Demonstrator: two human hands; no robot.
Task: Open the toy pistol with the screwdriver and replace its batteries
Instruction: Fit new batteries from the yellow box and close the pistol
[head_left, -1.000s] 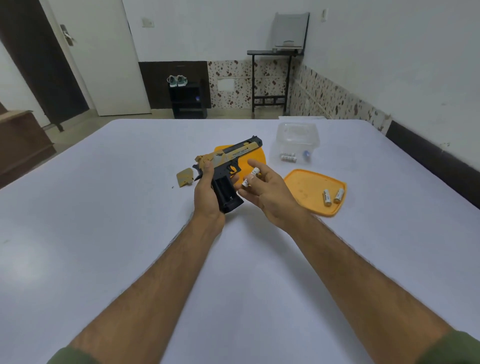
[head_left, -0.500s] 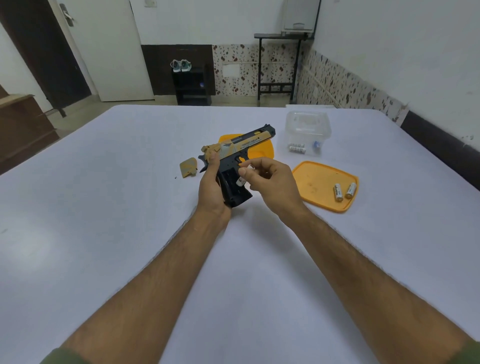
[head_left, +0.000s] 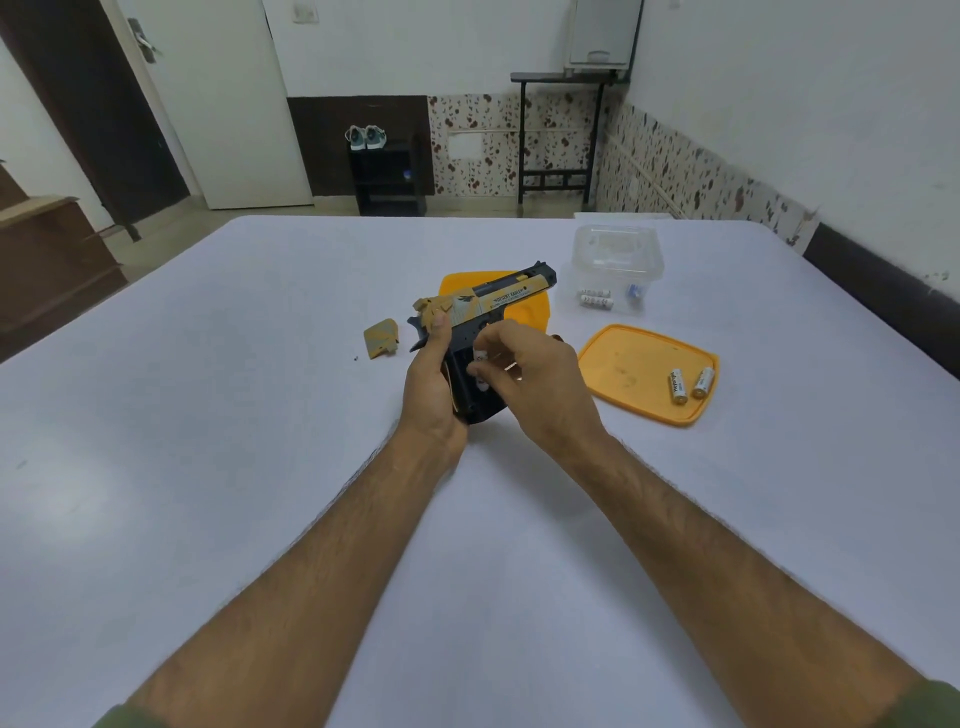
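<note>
My left hand (head_left: 430, 379) grips the black and tan toy pistol (head_left: 498, 299) by its handle, barrel pointing up and right above the white table (head_left: 208, 415). The grip's side is open, showing a dark battery bay. My right hand (head_left: 524, 374) pinches a white battery (head_left: 481, 357) and holds it against that bay. The tan grip cover (head_left: 382, 339) lies on the table to the left, with a tiny dark screw (head_left: 356, 358) beside it. Two batteries (head_left: 688, 384) lie on an orange lid (head_left: 639, 364) at the right. No screwdriver shows.
A clear plastic box (head_left: 618, 260) with batteries inside stands behind the orange lid. A second orange lid (head_left: 524, 312) lies under the pistol's barrel. The table runs wide on both sides; a wall borders the room at the right.
My right hand has moved left from beside the pistol and brought the battery down onto the open grip. The left hand keeps its hold on the pistol.
</note>
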